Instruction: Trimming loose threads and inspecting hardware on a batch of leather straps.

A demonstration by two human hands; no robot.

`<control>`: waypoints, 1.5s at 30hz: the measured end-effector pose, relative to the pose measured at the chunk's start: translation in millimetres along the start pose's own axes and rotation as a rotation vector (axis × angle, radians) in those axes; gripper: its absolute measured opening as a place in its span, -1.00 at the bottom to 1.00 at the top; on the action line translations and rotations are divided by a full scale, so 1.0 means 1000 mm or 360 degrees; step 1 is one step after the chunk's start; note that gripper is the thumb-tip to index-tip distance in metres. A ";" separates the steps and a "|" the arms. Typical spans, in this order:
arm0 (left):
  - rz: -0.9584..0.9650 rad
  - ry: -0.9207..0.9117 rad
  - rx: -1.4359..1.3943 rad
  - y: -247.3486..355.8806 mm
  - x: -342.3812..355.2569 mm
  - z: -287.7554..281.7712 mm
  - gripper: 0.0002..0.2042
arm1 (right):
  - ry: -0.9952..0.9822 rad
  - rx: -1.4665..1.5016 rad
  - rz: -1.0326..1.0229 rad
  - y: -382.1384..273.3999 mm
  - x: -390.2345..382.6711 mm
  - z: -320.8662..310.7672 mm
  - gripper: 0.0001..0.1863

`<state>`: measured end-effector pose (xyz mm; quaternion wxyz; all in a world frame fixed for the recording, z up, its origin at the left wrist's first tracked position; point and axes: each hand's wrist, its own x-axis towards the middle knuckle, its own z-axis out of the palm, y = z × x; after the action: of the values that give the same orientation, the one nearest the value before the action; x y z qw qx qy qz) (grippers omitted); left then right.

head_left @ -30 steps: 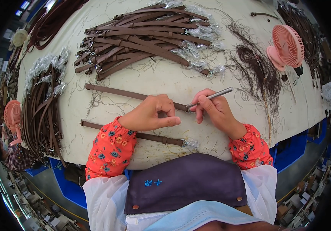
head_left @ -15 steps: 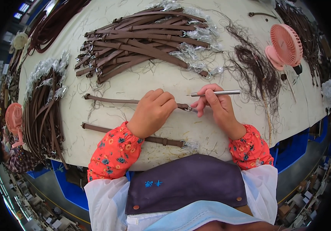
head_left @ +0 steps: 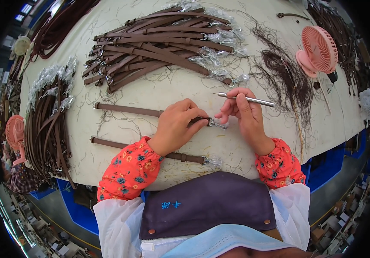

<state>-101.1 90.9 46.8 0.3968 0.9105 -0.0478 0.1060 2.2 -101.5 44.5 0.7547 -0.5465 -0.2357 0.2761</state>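
A brown leather strap (head_left: 129,110) lies across the table, and my left hand (head_left: 178,126) pinches it close to its right end. Past my fingertips that end carries a metal clasp (head_left: 214,122) in clear plastic wrap. My right hand (head_left: 249,116) holds a slim silver pen-like tool (head_left: 258,101), its thin dark tip pointing left, just above the clasp. Those right fingers are curled near the clasp; whether they touch it I cannot tell. Nearer to me a second brown strap (head_left: 185,158) lies partly under my left forearm, its wrapped clasp at the right.
Beyond my hands is a pile of brown straps (head_left: 159,53) with wrapped clasps. Another bundle of straps (head_left: 47,124) hangs over the left edge. Dark loose threads (head_left: 286,77) gather at the right by a pink fan (head_left: 319,49). A second pink fan (head_left: 15,133) stands left.
The held strap has turned flatter, showing its broad face. My left hand has shifted right toward the clasp, and my right hand has raised the tool slightly and moved right.
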 end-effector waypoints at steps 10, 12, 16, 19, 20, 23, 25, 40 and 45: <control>-0.0195 0.0019 -0.0214 -0.002 0.002 0.000 -0.96 | -0.0259 -0.0105 0.0211 -0.007 -0.004 -0.002 -0.63; -0.0170 0.0034 -0.0234 -0.005 0.001 0.000 -0.95 | -0.0281 -0.0155 0.0228 -0.006 -0.004 0.000 -0.63; -0.0172 -0.0011 -0.0320 -0.007 -0.001 -0.001 -0.95 | -0.0309 -0.0223 0.0284 -0.003 -0.003 -0.001 -0.64; -0.0201 -0.0064 -0.0405 -0.006 -0.001 -0.004 -0.95 | -0.0319 -0.0249 0.0278 -0.003 -0.003 -0.001 -0.63; -0.0201 -0.0064 -0.0406 -0.006 -0.001 -0.005 -0.95 | -0.0319 -0.0250 0.0279 -0.002 -0.003 -0.001 -0.63; -0.0257 -0.0145 -0.0456 -0.007 -0.001 -0.007 -0.95 | -0.0316 -0.0266 0.0279 -0.002 -0.004 0.000 -0.64; -0.0251 -0.0157 -0.0452 -0.007 -0.002 -0.006 -0.95 | -0.0314 -0.0265 0.0307 -0.003 -0.004 0.001 -0.64; -0.0212 -0.0166 -0.0470 -0.008 -0.001 -0.006 -0.96 | -0.0334 -0.0335 0.0317 -0.005 -0.003 0.002 -0.65; -0.0361 -0.0162 -0.0595 -0.005 -0.003 -0.007 -0.97 | -0.0335 -0.0328 0.0291 -0.005 -0.003 0.002 -0.64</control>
<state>-104.0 99.3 47.6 0.5652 0.8248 0.0160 0.0040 -0.8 -103.7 49.3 0.6376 -0.6082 -0.2898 0.3737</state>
